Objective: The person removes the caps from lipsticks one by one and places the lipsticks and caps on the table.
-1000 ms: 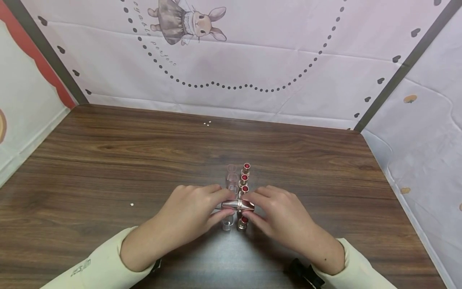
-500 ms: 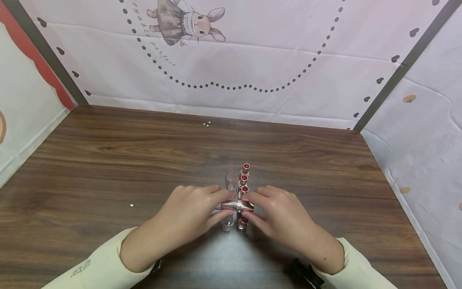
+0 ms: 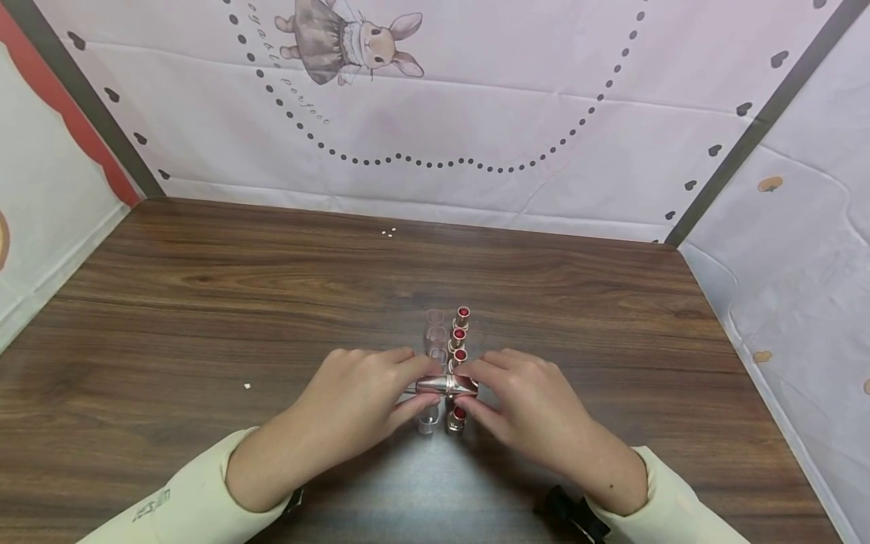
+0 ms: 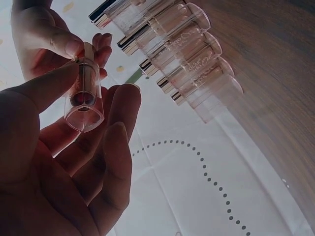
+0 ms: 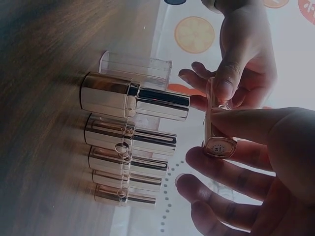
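A lipstick [image 3: 442, 385] with a rose-gold case lies sideways between both hands, above the table. My left hand [image 3: 367, 389] pinches its clear cap [image 4: 84, 119] between thumb and fingers; through the cap's wall the red tip shows inside. At the other end my right hand [image 3: 533, 397] grips the base [image 5: 220, 147], whose underside carries a small label. Under and beyond the hands, several uncapped lipsticks [image 3: 459, 336] stand upright in a row. Along their left side runs a row of clear pinkish caps [image 3: 436, 332], partly hidden by the fingers.
Small white bits [image 3: 389, 233] lie near the back of the wood-grain table [image 3: 272, 279], and one white scrap [image 3: 248, 386] lies at the left. A printed cloth [image 3: 476, 121] hangs behind the table, with others at both sides.
The hands and the lipstick keep their pose. Only a very slight shift of the head view shows.
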